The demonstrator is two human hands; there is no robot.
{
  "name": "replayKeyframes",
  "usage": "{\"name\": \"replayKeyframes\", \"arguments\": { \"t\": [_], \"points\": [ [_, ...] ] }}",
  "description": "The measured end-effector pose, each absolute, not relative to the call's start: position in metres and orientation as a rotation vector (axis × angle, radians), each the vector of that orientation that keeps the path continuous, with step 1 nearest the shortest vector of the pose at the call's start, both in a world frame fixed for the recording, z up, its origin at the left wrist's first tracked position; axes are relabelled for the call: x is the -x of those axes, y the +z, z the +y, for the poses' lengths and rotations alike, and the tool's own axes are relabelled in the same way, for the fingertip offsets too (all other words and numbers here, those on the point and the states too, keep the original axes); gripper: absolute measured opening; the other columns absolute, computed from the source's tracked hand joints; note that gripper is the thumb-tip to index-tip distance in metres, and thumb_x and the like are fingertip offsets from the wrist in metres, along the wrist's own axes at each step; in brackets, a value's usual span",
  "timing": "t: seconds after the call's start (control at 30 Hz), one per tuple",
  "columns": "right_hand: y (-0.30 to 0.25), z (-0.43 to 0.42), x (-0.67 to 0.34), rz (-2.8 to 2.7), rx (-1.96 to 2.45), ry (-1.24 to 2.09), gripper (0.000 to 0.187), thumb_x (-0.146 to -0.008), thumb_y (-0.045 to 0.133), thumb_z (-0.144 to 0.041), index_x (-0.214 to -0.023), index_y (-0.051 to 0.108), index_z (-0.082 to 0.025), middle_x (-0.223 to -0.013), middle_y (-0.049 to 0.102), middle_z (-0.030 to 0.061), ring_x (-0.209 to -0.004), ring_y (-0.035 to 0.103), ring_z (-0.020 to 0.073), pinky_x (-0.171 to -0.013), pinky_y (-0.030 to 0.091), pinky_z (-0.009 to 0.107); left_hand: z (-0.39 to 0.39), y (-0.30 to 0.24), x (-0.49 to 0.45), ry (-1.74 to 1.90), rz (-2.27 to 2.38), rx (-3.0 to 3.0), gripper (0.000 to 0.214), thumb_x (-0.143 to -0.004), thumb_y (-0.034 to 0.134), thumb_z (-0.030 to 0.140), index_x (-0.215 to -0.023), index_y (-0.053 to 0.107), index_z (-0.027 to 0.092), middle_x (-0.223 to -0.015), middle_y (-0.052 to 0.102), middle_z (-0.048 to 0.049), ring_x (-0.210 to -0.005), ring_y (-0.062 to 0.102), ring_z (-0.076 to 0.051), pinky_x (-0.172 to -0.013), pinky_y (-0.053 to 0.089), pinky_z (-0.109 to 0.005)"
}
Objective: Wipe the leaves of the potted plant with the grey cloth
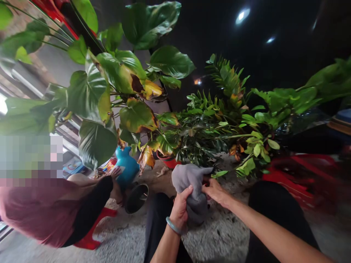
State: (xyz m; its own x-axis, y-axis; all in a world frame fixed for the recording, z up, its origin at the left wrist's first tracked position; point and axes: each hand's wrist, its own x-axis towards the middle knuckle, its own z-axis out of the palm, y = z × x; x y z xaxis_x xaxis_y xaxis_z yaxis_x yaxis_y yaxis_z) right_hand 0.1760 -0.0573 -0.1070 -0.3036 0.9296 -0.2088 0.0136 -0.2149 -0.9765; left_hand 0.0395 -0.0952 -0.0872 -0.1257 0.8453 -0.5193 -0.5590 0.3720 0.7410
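Note:
A grey cloth (189, 179) is bunched up in front of me, between my knees. My left hand (179, 209), with a pale green bangle at the wrist, is closed round the cloth's lower part. My right hand (215, 190) pinches the cloth's right side, fingers pressed together. Just beyond the cloth stands a bushy potted plant (208, 128) with small green and yellow leaflets in a red pot (171, 162).
A large-leaved plant (109, 91) with yellowing leaves rises at the left. Another person in a maroon top (41, 208) crouches at the left on a red stool (90, 237), beside a blue watering can (126, 166) and a dark round bowl (137, 198). Grey speckled floor lies below.

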Motion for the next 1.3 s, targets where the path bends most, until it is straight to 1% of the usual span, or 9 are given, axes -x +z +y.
{"name": "replayKeyframes", "arguments": {
  "t": [0.17, 0.27, 0.43, 0.53, 0.6, 0.83, 1.03, 1.17, 1.3],
  "points": [
    [-0.117, -0.054, -0.178, -1.573, 1.309, 1.377, 0.032, -0.060, 0.076, -0.031, -0.090, 0.075, -0.018, -0.087, 0.076, 0.0098, -0.089, 0.067, 0.0303, -0.075, 0.050, 0.036, -0.102, -0.092, -0.039, 1.139, 1.126, -0.305, 0.037, -0.042, 0.092, 0.019, -0.070, 0.068, 0.011, -0.062, 0.072, -0.0049, -0.052, 0.064, -0.016, -0.058, 0.054, -0.027],
    [-0.116, -0.053, -0.183, -1.664, 1.252, 1.380, 0.029, -0.060, 0.074, -0.025, -0.088, 0.075, -0.018, -0.092, 0.076, 0.0099, -0.094, 0.067, 0.0290, -0.079, 0.050, 0.034, -0.105, -0.091, -0.039, 1.166, 1.137, -0.323, 0.045, -0.035, 0.091, 0.018, -0.074, 0.068, 0.012, -0.061, 0.072, -0.0037, -0.051, 0.063, -0.016, -0.055, 0.052, -0.027],
    [-0.101, -0.043, -0.208, -1.486, 1.054, 1.775, 0.026, -0.055, 0.072, -0.028, -0.079, 0.070, -0.017, -0.078, 0.072, 0.0020, -0.072, 0.063, 0.0177, -0.060, 0.047, 0.026, -0.103, -0.082, -0.036, 1.288, 1.201, -0.363, 0.063, -0.031, 0.090, 0.019, -0.091, 0.069, 0.012, -0.064, 0.073, -0.0023, -0.057, 0.065, -0.018, -0.059, 0.052, -0.029],
    [-0.097, -0.038, -0.216, -1.206, 1.138, 1.871, 0.025, -0.058, 0.071, -0.041, -0.066, 0.061, -0.019, -0.062, 0.064, -0.0003, -0.051, 0.052, 0.0124, -0.044, 0.038, 0.024, -0.103, -0.078, -0.034, 1.310, 1.224, -0.370, 0.062, -0.030, 0.090, 0.019, -0.088, 0.069, 0.014, -0.066, 0.074, -0.0015, -0.058, 0.066, -0.018, -0.060, 0.051, -0.029],
    [-0.099, -0.038, -0.212, -1.120, 1.181, 1.835, 0.027, -0.058, 0.071, -0.042, -0.058, 0.055, -0.021, -0.052, 0.056, -0.0038, -0.042, 0.043, 0.0099, -0.040, 0.034, 0.024, -0.104, -0.078, -0.034, 1.289, 1.231, -0.388, 0.057, -0.030, 0.091, 0.020, -0.082, 0.068, 0.015, -0.066, 0.074, -0.0021, -0.059, 0.066, -0.018, -0.062, 0.052, -0.030],
    [-0.106, -0.044, -0.186, -1.128, 1.114, 1.687, 0.032, -0.050, 0.081, -0.035, -0.048, 0.054, -0.019, -0.050, 0.052, -0.0052, -0.055, 0.046, 0.0111, -0.050, 0.034, 0.023, -0.109, -0.087, -0.037, 1.056, 1.122, -0.468, 0.048, -0.036, 0.092, 0.025, -0.077, 0.070, 0.012, -0.070, 0.074, -0.0075, -0.063, 0.067, -0.022, -0.071, 0.054, -0.036],
    [-0.097, -0.048, -0.179, -1.171, 1.009, 1.680, 0.034, -0.048, 0.083, -0.044, -0.053, 0.061, -0.018, -0.052, 0.058, -0.0049, -0.060, 0.052, 0.0140, -0.058, 0.040, 0.026, -0.109, -0.086, -0.041, 1.060, 1.123, -0.449, 0.036, -0.036, 0.087, 0.018, -0.068, 0.071, 0.015, -0.056, 0.069, -0.0010, -0.051, 0.059, -0.016, -0.057, 0.049, -0.029],
    [-0.096, -0.049, -0.185, -1.235, 1.079, 1.677, 0.026, -0.054, 0.082, -0.037, -0.057, 0.065, -0.018, -0.053, 0.062, -0.0029, -0.056, 0.053, 0.0134, -0.053, 0.039, 0.024, -0.108, -0.088, -0.041, 1.081, 1.133, -0.467, 0.036, -0.037, 0.085, 0.017, -0.071, 0.072, 0.015, -0.063, 0.072, -0.0033, -0.054, 0.061, -0.017, -0.060, 0.050, -0.030],
    [-0.098, -0.034, -0.215, -1.191, 1.189, 1.616, 0.026, -0.054, 0.082, -0.030, -0.049, 0.059, -0.018, -0.043, 0.056, -0.0027, -0.041, 0.048, 0.0110, -0.040, 0.031, 0.022, -0.108, -0.091, -0.031, 1.104, 1.187, -0.516, 0.043, -0.040, 0.088, 0.020, -0.079, 0.072, 0.014, -0.072, 0.076, -0.0075, -0.064, 0.069, -0.025, -0.066, 0.054, -0.035]
  ]
}}
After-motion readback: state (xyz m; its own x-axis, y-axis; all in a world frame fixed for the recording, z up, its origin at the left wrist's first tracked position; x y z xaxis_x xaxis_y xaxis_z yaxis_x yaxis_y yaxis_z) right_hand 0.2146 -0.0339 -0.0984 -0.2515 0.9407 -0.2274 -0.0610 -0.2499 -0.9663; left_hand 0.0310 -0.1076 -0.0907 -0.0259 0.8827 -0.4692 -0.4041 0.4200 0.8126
